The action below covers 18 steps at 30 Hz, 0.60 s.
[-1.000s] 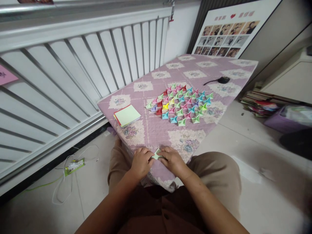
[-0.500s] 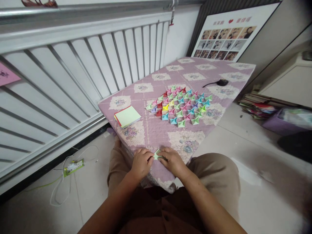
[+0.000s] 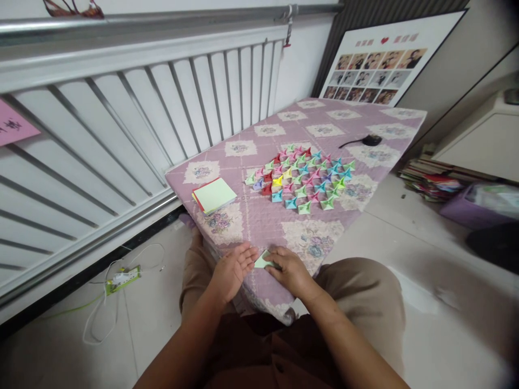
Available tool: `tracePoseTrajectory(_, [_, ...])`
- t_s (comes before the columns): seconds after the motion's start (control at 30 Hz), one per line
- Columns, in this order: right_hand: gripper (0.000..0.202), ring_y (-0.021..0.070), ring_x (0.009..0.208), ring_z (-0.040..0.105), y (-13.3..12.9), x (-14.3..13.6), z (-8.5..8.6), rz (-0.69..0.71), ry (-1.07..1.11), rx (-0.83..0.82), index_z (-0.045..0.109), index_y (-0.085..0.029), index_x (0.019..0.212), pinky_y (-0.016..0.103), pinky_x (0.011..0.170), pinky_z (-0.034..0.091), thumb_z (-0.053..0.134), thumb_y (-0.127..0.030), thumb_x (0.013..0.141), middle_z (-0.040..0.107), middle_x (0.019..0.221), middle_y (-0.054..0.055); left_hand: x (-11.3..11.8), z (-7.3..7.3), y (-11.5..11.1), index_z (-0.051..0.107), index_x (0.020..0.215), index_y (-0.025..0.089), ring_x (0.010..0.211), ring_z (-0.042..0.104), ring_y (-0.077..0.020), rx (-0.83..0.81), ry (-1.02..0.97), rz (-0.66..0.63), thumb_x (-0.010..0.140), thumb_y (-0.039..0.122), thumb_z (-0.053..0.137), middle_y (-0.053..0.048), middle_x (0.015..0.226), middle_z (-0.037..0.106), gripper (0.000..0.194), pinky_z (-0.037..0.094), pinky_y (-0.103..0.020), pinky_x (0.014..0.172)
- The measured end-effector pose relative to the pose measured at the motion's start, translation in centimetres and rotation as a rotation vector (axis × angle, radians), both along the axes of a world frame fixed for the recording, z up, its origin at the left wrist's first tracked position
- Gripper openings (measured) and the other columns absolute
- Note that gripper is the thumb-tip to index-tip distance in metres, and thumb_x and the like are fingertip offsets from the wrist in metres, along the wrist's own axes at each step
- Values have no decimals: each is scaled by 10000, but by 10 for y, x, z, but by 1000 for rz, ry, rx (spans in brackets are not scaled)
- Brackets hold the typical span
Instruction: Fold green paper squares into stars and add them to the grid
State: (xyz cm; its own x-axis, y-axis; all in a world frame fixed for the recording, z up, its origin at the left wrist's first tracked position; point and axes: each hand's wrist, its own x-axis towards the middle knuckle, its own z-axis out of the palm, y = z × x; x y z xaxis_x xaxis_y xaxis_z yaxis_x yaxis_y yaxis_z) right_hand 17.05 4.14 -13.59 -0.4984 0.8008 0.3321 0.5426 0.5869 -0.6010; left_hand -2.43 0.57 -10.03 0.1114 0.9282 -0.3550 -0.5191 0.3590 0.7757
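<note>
A small piece of folded pale green paper point(image 3: 263, 260) lies at the near corner of the table. My right hand point(image 3: 288, 269) grips its right side between thumb and fingers. Beside its left edge, my left hand point(image 3: 235, 268) is turned palm up with the fingers stretched out, holding nothing. Farther back stands a cluster of small folded paper pieces point(image 3: 300, 177) in green, pink, red, blue and yellow, set out in slanting rows. To the left lies a stack of square paper sheets point(image 3: 214, 195), pale green on top with red and yellow edges showing.
A purple flowered cloth point(image 3: 259, 216) covers the table. A black object with a thin handle point(image 3: 370, 140) lies at the back right. A white radiator point(image 3: 162, 108) runs along the left. On the floor are a power strip point(image 3: 124, 277) and cables.
My left hand has let go of the folded paper and rolled palm up, its fingers opening. My right hand still grips the paper. The camera view has shifted slightly.
</note>
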Motion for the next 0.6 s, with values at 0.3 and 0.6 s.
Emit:
tracePoseTrajectory(0.3, [171, 185, 839, 576, -1, -1, 4, -21, -21, -5, 675, -230, 946, 324, 757, 457, 630, -201, 784, 628, 878, 44, 2, -17, 7, 659, 973, 213, 999, 541, -194, 670, 1323, -323, 791, 125, 560, -45, 1027, 627, 226, 425, -357, 924])
tracePoseTrajectory(0.6, [182, 187, 840, 575, -2, -1, 4, -14, -17, -3, 678, -224, 951, 325, 758, 452, 624, -188, 781, 633, 889, 51, 6, -19, 14, 668, 917, 216, 943, 515, -203, 772, 1576, -451, 835, 186, 569, -37, 952, 611, 132, 416, -344, 872])
